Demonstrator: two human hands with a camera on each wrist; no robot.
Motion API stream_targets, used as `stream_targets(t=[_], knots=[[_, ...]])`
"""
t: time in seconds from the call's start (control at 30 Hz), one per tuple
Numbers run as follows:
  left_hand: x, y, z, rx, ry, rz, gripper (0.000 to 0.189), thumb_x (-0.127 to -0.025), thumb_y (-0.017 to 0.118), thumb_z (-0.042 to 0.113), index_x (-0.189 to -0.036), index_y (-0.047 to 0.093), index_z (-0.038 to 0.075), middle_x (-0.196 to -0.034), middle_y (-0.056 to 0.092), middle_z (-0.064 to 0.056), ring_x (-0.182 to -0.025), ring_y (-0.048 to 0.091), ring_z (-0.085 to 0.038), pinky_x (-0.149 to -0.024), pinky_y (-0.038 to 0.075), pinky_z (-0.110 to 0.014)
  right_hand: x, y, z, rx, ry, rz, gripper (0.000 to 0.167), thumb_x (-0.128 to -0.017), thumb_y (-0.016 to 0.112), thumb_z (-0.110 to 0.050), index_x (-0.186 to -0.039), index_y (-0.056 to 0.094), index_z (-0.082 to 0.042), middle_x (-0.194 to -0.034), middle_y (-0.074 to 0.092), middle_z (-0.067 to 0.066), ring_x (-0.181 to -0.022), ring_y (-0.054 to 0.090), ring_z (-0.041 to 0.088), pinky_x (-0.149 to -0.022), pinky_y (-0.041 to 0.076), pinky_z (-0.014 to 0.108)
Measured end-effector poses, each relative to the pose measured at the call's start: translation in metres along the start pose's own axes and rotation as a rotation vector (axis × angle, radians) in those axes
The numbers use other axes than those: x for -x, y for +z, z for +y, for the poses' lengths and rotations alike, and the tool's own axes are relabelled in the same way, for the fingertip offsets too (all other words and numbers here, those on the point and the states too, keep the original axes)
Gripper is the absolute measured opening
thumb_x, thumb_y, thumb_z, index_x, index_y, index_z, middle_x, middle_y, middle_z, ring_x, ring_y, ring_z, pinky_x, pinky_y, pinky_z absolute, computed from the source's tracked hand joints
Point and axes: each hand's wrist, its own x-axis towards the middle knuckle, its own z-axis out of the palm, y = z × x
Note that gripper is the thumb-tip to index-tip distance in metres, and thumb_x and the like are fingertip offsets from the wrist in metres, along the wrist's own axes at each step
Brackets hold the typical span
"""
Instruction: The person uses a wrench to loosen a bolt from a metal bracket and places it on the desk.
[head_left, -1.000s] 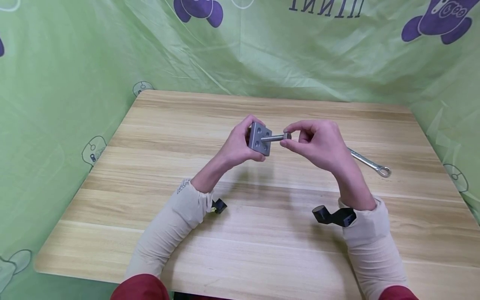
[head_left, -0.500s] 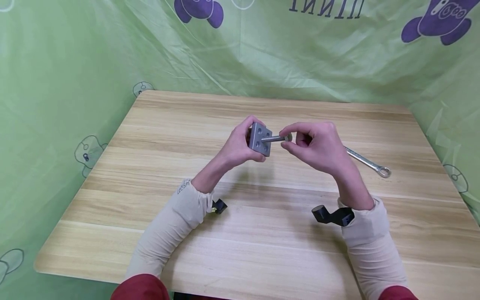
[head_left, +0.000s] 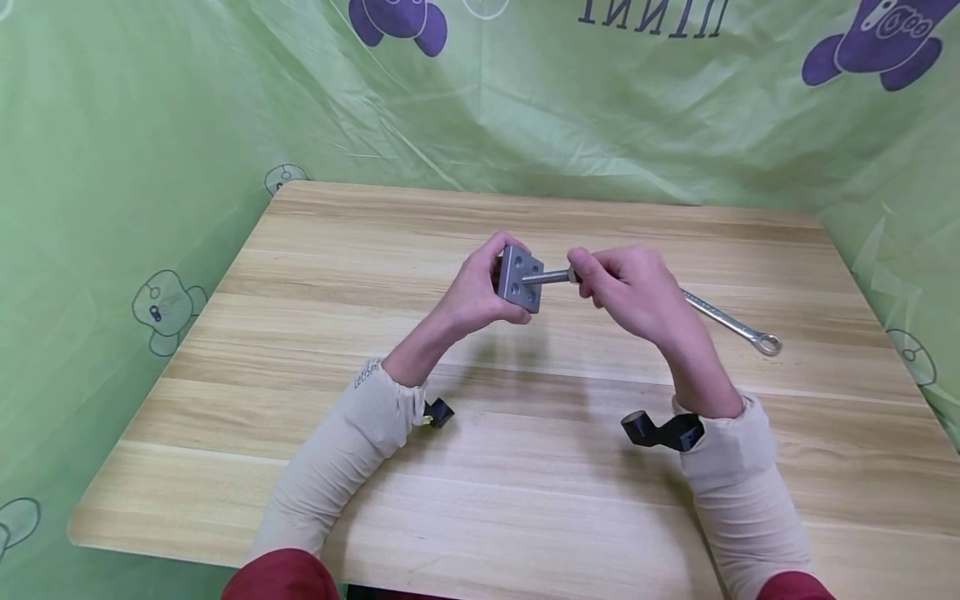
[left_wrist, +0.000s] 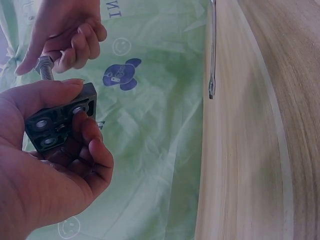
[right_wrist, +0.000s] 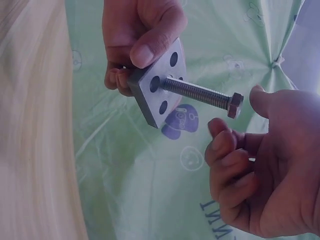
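Note:
My left hand holds a grey square metal block with several round holes by its edges, above the table. The thumb lies along one edge and the fingers curl behind. A long hex bolt is in the middle of the block, with most of its threaded shank sticking out toward my right hand. That hand is at the bolt's hex head, thumb stretched out and the other fingers loosely curled. A small gap shows between thumb and head in the right wrist view.
A combination wrench lies on the wooden table to the right, partly hidden behind my right hand. Green printed curtains stand behind the table and at its sides. Black camera mounts sit on both wrists.
My right hand pinched the bolt head a second ago; its thumb has since swept forward past the head and the index finger back. The left hand and block have stayed put.

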Motion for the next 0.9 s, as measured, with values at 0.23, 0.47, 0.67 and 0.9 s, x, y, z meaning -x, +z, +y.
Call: stream_targets(t=[0.23, 0.47, 0.67, 0.9], knots=[[-0.0003, -0.0004, 0.0005, 0.004, 0.004, -0.002, 0.070, -0.059, 0.078, -0.013, -0.121, 0.051, 0.002, -0.102, 0.062, -0.017, -0.084, 0.062, -0.023, -0.070, 0.055, -0.029, -0.0019, 0.0056, -0.0049, -0.032, 0.030, -0.004, 0.056, -0.100, 0.047, -0.054, -0.066, 0.059, -0.011, -0.057, 0.051, -0.002, -0.053, 0.043, 0.015, -0.050, 0.034, 0.031], [0.0001, -0.0004, 0.0014, 0.010, 0.005, -0.001, 0.069, -0.059, 0.078, -0.013, -0.120, 0.051, 0.002, -0.099, 0.062, -0.016, -0.082, 0.062, -0.023, -0.070, 0.055, -0.029, -0.0003, 0.0031, -0.0051, -0.013, -0.010, 0.007, 0.044, -0.098, 0.057, -0.045, -0.073, 0.061, -0.010, -0.058, 0.044, -0.004, -0.054, 0.040, 0.013, -0.051, 0.032, 0.029], [0.0005, -0.0003, 0.0013, 0.013, 0.002, -0.003, 0.068, -0.059, 0.077, -0.013, -0.120, 0.051, 0.003, -0.101, 0.063, -0.017, -0.083, 0.062, -0.023, -0.071, 0.055, -0.029, 0.0025, -0.0006, -0.0047, 0.017, -0.092, 0.043, 0.025, -0.091, 0.071, -0.034, -0.083, 0.067, -0.010, -0.066, 0.052, 0.001, -0.060, 0.045, 0.012, -0.055, 0.036, 0.024], [0.0001, -0.0010, 0.0013, 0.011, -0.001, -0.004, 0.069, -0.059, 0.078, -0.012, -0.121, 0.051, 0.003, -0.103, 0.063, -0.018, -0.084, 0.063, -0.024, -0.071, 0.056, -0.030, 0.0038, -0.0017, -0.0021, -0.032, -0.238, 0.124, 0.013, -0.080, 0.082, -0.012, -0.091, 0.074, -0.008, -0.063, 0.051, 0.001, -0.055, 0.041, 0.007, -0.052, 0.032, 0.017]])
